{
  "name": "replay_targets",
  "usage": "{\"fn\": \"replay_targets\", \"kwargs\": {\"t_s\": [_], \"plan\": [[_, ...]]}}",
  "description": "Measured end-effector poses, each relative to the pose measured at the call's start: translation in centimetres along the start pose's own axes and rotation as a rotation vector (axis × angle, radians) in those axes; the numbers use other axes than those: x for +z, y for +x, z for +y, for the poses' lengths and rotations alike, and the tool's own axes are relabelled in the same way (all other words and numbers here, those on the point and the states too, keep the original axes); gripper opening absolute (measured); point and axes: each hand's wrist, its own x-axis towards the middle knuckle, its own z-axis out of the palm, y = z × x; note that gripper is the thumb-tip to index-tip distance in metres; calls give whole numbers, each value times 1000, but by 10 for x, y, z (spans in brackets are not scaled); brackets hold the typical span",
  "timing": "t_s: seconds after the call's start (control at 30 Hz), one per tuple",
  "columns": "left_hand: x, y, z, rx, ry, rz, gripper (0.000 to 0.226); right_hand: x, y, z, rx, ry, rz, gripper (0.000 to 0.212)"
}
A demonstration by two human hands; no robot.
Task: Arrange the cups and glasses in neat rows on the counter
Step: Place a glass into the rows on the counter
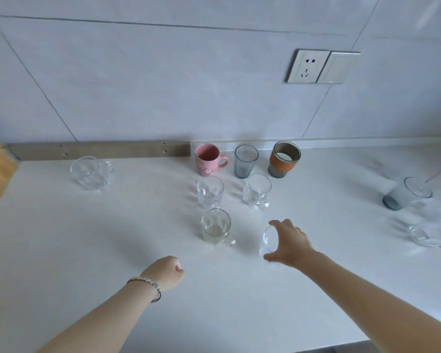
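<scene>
On the white counter (pixel 87 250) a back row holds a pink mug (pixel 207 159), a grey ribbed glass (pixel 245 161) and a glass with an orange sleeve (pixel 283 159). Two clear glasses (pixel 209 191) (pixel 256 189) stand in front of them. A clear handled mug (pixel 216 226) is nearer still. My right hand (pixel 289 242) grips a clear glass (pixel 270 241) to the right of that mug. My left hand (pixel 166 272) rests as a fist on the counter, holding nothing.
A clear handled cup (pixel 89 173) stands apart at the far left. At the right a grey glass (pixel 406 193) lies on its side, and a clear cup (pixel 429 234) sits near it. A wall socket (pixel 321 66) is on the tiles above.
</scene>
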Motion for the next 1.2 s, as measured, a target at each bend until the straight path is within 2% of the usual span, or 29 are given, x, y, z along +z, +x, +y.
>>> {"fn": "replay_targets", "kwargs": {"t_s": [0.23, 0.43, 0.5, 0.63, 0.73, 0.9, 1.1, 1.2], "plan": [[16, -3, 32, -154, -96, 48, 22, -4, 47, 18, -193, -80, 18, 84], [19, -11, 28, -251, -118, 76, 13, 3, 58, 8, -333, -144, 60, 83], [16, -11, 23, -268, -123, 72, 15, 1, 58, 6, -420, -167, 79, 78], [8, -10, 14, -284, -142, 62, 17, -6, 59, -13, -530, -152, 79, 55], [-5, -5, 3, -275, -142, 48, 14, -18, 69, -46, -541, -94, 46, 43], [-45, 4, -28, -251, -144, 58, 16, -30, 91, -132, -534, -57, -45, 38], [-94, 23, -105, -234, -206, 46, 12, -23, 119, -267, -535, -23, -74, 41], [-119, 35, -142, -257, -241, 51, 18, -15, 136, -327, -511, -8, -74, 44]]}}
